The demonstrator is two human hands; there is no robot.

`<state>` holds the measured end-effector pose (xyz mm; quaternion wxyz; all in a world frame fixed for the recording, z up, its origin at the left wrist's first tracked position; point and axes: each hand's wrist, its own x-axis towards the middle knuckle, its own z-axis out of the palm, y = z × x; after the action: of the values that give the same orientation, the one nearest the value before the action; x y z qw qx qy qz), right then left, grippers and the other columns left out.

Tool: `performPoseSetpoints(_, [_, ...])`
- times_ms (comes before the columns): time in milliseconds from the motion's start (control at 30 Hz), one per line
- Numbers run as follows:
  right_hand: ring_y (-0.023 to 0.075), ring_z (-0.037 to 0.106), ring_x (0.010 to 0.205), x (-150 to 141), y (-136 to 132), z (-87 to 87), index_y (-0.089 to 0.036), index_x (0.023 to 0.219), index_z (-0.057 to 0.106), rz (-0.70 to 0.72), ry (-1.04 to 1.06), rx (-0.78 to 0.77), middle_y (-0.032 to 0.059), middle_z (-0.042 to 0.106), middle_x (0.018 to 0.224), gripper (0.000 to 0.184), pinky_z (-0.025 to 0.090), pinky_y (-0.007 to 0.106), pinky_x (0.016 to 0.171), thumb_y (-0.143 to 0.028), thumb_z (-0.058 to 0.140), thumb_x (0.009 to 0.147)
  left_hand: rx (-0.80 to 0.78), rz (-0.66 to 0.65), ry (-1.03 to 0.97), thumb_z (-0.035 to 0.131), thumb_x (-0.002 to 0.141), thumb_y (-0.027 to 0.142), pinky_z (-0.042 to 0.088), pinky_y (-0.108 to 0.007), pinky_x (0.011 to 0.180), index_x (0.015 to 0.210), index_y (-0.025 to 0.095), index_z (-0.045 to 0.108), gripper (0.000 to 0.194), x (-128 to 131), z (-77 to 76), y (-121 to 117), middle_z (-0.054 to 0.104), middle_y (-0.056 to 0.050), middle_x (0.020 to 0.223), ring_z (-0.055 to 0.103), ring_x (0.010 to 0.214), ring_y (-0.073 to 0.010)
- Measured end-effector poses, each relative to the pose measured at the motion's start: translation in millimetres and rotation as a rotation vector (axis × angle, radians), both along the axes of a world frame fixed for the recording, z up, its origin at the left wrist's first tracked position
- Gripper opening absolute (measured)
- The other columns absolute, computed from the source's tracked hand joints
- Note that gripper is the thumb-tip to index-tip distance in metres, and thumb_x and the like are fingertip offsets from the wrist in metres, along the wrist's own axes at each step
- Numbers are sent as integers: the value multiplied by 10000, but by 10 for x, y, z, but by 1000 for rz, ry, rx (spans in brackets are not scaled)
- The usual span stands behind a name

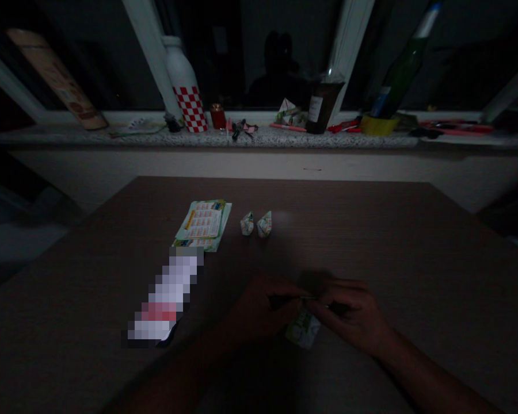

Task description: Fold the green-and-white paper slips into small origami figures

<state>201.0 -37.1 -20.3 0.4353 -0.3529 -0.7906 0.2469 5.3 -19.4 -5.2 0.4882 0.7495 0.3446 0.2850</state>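
Low in the head view, my left hand (265,305) and my right hand (356,310) meet over the table, both closed. Between their fingertips is a small piece of printed green-and-white paper (303,330), pinched at its upper edge by both hands. Its lower part hangs below the fingers; the pinched edge is mostly hidden and in shadow. Beyond my hands stand two small folded paper shapes, a left one (247,224) and a right one (265,225), side by side with pointed tops. To their left lies a stack of printed paper sheets (202,221).
A pixelated phone-like slab (168,296) lies left of my hands on the wooden table (414,230). On the windowsill (267,137) stand a checkered bottle (190,98), a dark cup (322,106), a green bottle (401,69), a tall cylinder (58,80) and a small red jar (218,117).
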Motion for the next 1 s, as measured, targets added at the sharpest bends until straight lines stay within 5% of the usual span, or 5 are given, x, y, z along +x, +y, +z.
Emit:
performPoseSetpoints(200, [105,528,478,3,-10,-20,-167,608,561,-33,7,57,0,559,542,211,389,219,457,-145,636,804,70,-15,-13,547,860,221,465,-219,665,965,144,718,215,-13,-14,20,730,-57,849,662,756,-155])
performPoseSetpoints(300, [134,601,560,24,-25,-20,-174,765,611,-125,44,84,14,630,631,85,465,235,523,-158,695,763,73,29,-43,520,888,229,473,-229,706,993,157,709,228,-18,16,14,727,-55,888,666,801,-158])
performPoseSetpoints(433, [175,670,713,37,-27,12,-182,987,635,-206,52,48,43,693,779,257,536,264,632,-172,719,744,89,87,-92,509,900,210,476,-243,764,993,152,705,224,-22,43,11,714,-63,928,658,852,-160])
performPoseSetpoints(1000, [176,673,645,-4,-8,120,-181,822,706,-149,92,172,54,714,735,107,556,291,590,-103,676,754,150,159,-148,608,840,257,493,-288,783,889,178,728,152,-11,49,24,707,-61,878,642,846,-177])
